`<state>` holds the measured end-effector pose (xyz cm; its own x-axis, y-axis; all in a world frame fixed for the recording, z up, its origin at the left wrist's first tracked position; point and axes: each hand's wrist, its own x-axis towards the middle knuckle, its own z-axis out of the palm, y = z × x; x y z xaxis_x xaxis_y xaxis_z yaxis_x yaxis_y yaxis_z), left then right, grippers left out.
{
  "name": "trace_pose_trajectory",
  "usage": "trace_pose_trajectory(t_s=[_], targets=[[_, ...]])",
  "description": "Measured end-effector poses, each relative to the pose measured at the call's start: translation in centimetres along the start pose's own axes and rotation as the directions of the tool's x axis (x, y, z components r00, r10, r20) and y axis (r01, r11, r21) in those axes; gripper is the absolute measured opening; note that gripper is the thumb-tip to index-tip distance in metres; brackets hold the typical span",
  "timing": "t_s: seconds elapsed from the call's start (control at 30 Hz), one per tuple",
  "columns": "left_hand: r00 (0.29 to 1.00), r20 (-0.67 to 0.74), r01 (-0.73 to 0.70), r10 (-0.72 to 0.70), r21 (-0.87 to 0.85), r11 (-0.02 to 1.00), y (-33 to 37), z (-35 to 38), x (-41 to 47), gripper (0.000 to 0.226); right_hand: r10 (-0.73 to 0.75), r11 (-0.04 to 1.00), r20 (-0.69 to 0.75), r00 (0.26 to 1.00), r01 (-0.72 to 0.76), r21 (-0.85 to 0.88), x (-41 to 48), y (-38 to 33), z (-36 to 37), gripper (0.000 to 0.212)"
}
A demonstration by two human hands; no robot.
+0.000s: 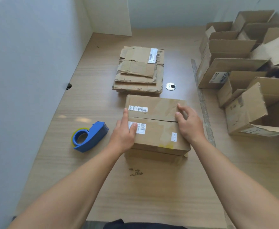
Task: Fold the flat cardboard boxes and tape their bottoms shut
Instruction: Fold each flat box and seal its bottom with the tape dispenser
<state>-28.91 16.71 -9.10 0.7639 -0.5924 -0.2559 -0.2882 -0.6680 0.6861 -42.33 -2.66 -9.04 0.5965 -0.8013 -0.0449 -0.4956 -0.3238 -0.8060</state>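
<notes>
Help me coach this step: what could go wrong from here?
1. The left hand and right hand press down the flaps of the box; the dispenser lies apart at the left. Freeing one to fetch it may let flaps spring up.
2. The seam shows a dark gap, so tape might seal it poorly.

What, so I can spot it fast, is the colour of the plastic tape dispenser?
Blue; the plastic tape dispenser shows best in the head view.

The assembled boxes [247, 113] run past the right edge.
</notes>
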Motion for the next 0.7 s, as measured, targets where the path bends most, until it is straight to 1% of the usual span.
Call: trace_pose_trajectory(t_s=[0.07, 0.13, 0.2, 0.27, 0.33, 0.43, 0.53, 0.6, 0.67, 0.7], targets=[[1.000, 0.012, -0.008, 0.008, 0.013, 1.000, 0.2, 1.0, 0.3, 0.066, -0.036, 0.998, -0.022, 0.999, 0.035, -0.046, 0.5, 0.6, -0.2, 0.033], [0.998, 0.056, 0.001, -0.001, 0.012, 1.000, -0.3, 2.6, -0.2, 0.070, -0.050, 0.995, -0.015, 0.999, 0.048, -0.091, 0.9, 1.4, -0.2, 0.033], [0.993, 0.118, 0.023, -0.021, -0.011, 1.000, -1.5, 4.3, -1.6, 0.074, -0.009, 0.991, 0.042, 0.999, 0.014, -0.132, 0.6, 2.6, 0.1, 0.037], [0.989, 0.139, 0.054, -0.052, -0.012, 0.998, -3.0, 5.4, -2.9, 0.073, 0.084, 0.983, 0.103, 0.991, -0.066, -0.173, -0.7, 4.1, 1.0, 0.039], [0.990, 0.122, 0.066, -0.065, -0.012, 0.998, -4.3, 5.5, -3.6, 0.072, 0.127, 0.980, 0.131, 0.983, -0.103, -0.173, -2.5, 5.2, 2.0, 0.040], [0.996, 0.062, 0.061, -0.061, 0.006, 0.998, -5.8, 4.4, -3.3, 0.072, 0.123, 0.987, 0.170, 0.978, -0.102, -0.127, -3.6, 4.9, 3.1, 0.043], [0.998, 0.026, 0.063, -0.064, 0.012, 0.998, -7.3, 2.9, -3.2, 0.075, 0.129, 0.980, 0.251, 0.959, -0.086, -0.177, -4.1, 3.9, 4.6, 0.047], [0.998, 0.014, 0.058, -0.058, 0.029, 0.998, -8.1, 2.5, -3.4, 0.076, 0.113, 0.950, 0.255, 0.960, -0.029, -0.310, -4.5, 2.9, 5.5, 0.041], [0.997, -0.008, 0.073, -0.073, 0.018, 0.997, -8.4, 2.6, -3.4, 0.075, -0.027, 0.864, 0.231, 0.973, 0.139, -0.484, -4.8, 2.2, 6.2, 0.031], [0.996, -0.023, 0.083, -0.083, 0.003, 0.997, -8.5, 2.8, -3.3, 0.075, -0.110, 0.827, 0.264, 0.958, 0.235, -0.510, -5.1, 2.0, 6.6, 0.031]])
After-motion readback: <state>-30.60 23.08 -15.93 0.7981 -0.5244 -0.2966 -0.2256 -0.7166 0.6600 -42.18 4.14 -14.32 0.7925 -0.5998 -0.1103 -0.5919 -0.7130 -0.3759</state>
